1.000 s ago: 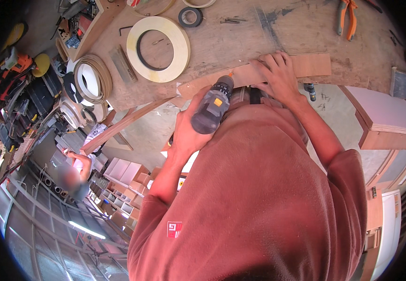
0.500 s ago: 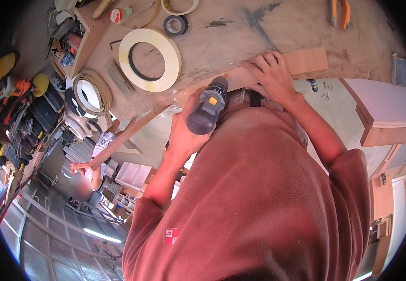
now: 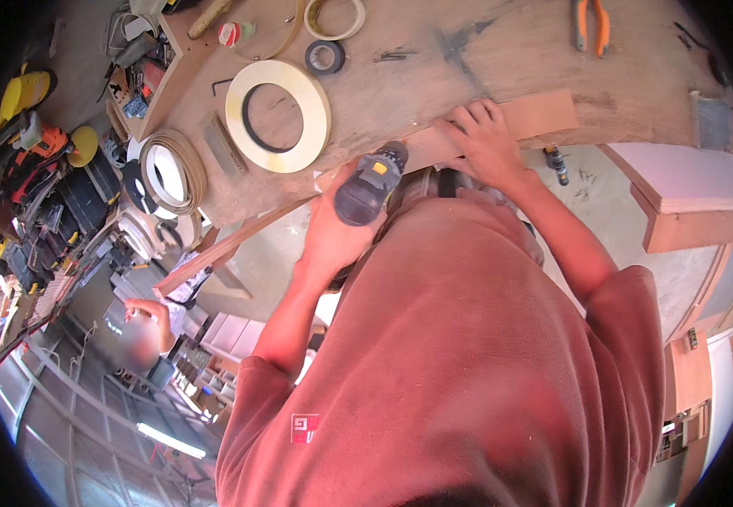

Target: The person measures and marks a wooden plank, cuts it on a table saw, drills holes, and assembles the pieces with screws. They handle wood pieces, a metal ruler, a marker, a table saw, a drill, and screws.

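Note:
My left hand (image 3: 332,224) is closed around a dark grey cordless drill (image 3: 368,186) with a yellow patch on top. The drill's chuck points at a narrow wooden strip (image 3: 535,118) lying along the near edge of the workbench (image 3: 383,93). I cannot see whether the bit touches the wood, and the drill's handle is mostly hidden. Farther right, my right hand (image 3: 486,144) presses on the strip, its fingers bent over the top and the thumb toward the near edge.
On the bench are a large cream tape roll (image 3: 320,118), a black tape roll (image 3: 325,57), orange-handled pliers (image 3: 592,29) and several loose screws (image 3: 394,56). Coiled edge banding (image 3: 193,182) sits left. Another drill (image 3: 557,166) lies below the bench edge. Another person (image 3: 163,321) stands far left.
The view has shifted slightly, showing more of the drill below the bench. My hands keep their places on the drill and strip. The other person's arm has moved.

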{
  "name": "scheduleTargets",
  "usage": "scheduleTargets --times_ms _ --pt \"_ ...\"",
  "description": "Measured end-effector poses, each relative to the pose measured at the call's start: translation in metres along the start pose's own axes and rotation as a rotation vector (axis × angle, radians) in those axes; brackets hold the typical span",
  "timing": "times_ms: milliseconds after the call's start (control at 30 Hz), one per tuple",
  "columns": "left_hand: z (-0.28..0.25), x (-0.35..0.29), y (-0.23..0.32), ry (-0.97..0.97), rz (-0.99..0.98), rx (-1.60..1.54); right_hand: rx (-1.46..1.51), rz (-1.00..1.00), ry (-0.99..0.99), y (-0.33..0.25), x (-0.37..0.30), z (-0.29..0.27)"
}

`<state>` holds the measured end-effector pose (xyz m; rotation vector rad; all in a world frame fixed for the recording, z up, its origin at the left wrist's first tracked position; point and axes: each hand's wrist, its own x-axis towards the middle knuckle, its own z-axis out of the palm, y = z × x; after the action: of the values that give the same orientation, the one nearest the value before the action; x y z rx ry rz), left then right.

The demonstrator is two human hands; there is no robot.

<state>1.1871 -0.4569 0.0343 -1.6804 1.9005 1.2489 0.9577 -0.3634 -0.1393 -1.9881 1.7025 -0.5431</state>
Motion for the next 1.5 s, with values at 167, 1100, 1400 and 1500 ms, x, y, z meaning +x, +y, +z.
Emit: scheduleTargets --times_ms 167,1100,1400,1500 --pt "-0.002 -0.027 0.005 0.062 0.066 -0.148 0.020 -0.003 0.017 -0.002 -0.001 -0.002" --pt "0.072 -0.048 -0.012 0.229 0.248 -0.426 0.004 0.103 0.144 0.056 -0.013 -0.032" --pt "0.073 -0.005 0.016 0.193 0.345 -0.333 0.068 0.107 0.190 0.066 -0.016 -0.029" --pt "0.066 0.001 0.025 0.189 0.320 -0.328 0.082 0.100 0.178 0.068 -0.015 -0.029"
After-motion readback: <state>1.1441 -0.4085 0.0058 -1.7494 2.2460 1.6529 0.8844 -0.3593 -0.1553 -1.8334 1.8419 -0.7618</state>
